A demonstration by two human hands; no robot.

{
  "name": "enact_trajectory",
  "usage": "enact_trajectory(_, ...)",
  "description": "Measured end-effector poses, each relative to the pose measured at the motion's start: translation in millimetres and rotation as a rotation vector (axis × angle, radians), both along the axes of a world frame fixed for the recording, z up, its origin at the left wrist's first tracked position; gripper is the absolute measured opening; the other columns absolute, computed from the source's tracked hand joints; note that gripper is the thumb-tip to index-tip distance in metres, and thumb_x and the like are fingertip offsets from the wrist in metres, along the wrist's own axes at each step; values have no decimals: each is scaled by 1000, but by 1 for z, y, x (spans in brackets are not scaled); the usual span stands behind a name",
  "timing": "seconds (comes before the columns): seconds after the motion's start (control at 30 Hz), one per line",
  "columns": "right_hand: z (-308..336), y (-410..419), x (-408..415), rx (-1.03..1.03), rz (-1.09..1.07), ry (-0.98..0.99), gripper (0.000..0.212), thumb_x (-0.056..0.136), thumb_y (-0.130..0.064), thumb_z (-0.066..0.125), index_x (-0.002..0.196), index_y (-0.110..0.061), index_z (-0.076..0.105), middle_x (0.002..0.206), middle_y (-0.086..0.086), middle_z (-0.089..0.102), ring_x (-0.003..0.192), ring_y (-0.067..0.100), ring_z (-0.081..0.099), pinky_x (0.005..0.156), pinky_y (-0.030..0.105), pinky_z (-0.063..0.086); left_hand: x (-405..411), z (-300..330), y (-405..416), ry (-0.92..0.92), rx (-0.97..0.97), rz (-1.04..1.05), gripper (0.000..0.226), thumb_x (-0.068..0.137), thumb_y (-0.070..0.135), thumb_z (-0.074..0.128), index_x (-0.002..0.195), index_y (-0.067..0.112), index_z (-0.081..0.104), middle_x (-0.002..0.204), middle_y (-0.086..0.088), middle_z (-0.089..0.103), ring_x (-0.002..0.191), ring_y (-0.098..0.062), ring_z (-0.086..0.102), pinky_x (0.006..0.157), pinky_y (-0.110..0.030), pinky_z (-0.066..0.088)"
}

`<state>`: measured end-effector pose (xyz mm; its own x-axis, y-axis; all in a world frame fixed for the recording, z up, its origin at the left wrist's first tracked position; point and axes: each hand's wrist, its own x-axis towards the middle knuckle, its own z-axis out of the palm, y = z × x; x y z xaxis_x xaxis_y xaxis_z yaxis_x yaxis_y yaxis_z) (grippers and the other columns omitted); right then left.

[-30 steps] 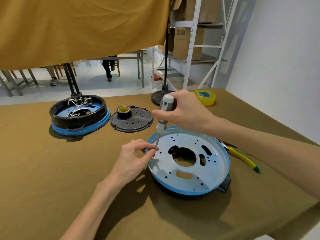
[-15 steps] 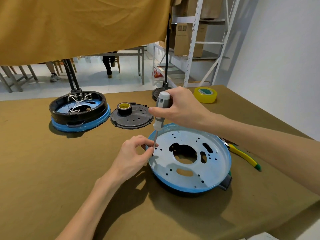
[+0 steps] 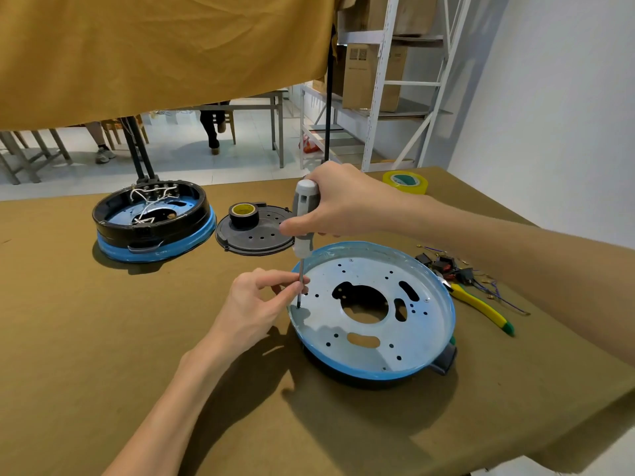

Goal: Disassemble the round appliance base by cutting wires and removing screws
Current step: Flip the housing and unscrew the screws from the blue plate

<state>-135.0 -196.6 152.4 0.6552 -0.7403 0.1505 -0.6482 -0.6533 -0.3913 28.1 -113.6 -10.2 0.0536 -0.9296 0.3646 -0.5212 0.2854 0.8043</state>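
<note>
1. Olive-cloth table (image 3: 103, 338), mustard curtain hanging behind, white shelving at the back right.
2. Round appliance base (image 3: 374, 314) near the middle, blue rim, perforated metal plate facing up.
3. Right hand (image 3: 343, 201) wrapped around the grey screwdriver (image 3: 304, 218) handle, tool upright, tip on the plate's left edge.
4. Left hand (image 3: 256, 304) pinching the shaft just above the tip.
5. Second base (image 3: 153, 221) with white wires far left, black cover (image 3: 256, 231) with tape roll beside it.
6. Yellow-handled cutters (image 3: 481, 309) and cut wire bits off to the right.

The screw under the grey-handled screwdriver's (image 3: 303, 214) tip is too small to tell, and the right forearm hides part of the yellow-handled cutters (image 3: 481, 305).
</note>
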Motion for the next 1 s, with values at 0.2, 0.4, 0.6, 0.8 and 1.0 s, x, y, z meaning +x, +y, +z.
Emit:
enact_trajectory(0.2, 4, 12, 12, -259, -61, 143, 67, 89, -71, 58, 93, -5, 72, 72, 10, 71, 68, 25, 69, 60, 41, 59, 0, 3, -3, -71, -20, 59, 19, 85, 35, 77, 88, 52, 69, 84, 28, 69, 91, -3, 54, 76, -30, 48)
enact_trajectory(0.4, 25, 16, 12, -57, 157, 226, 24, 86, -31, 79, 103, -24, 63, 93, -3, 69, 83, 17, 70, 71, 37, 61, 0, 5, -3, -83, 45, -5, 18, 95, 32, 68, 109, 37, 79, 97, 23, 70, 100, -3, 57, 83, -29, 51)
enact_trajectory(0.6, 24, 13, 15, -253, 67, 460, 49, 89, -66, 63, 93, -17, 62, 62, -4, 68, 47, 12, 67, 42, 25, 46, -18, 10, -7, -24, -96, 127, 19, 78, 35, 86, 69, 35, 69, 70, 13, 66, 75, -14, 53, 66, -30, 46)
enact_trajectory(0.8, 24, 7, 3, -165, 286, 325, 32, 71, -31, 91, 96, -24, 72, 84, -8, 70, 78, 11, 67, 68, 34, 59, -2, 6, -4, -141, 60, -25, 17, 95, 37, 67, 107, 40, 78, 102, 22, 70, 105, -2, 55, 87, -28, 48)
enact_trajectory(1.0, 9, 16, 0, -450, 58, 524, 58, 88, -76, 55, 86, -18, 56, 74, -3, 56, 59, 13, 56, 43, 26, 33, -14, 11, -5, -75, -52, 92, 9, 77, 38, 86, 78, 36, 77, 78, 16, 68, 90, -5, 60, 74, -22, 46)
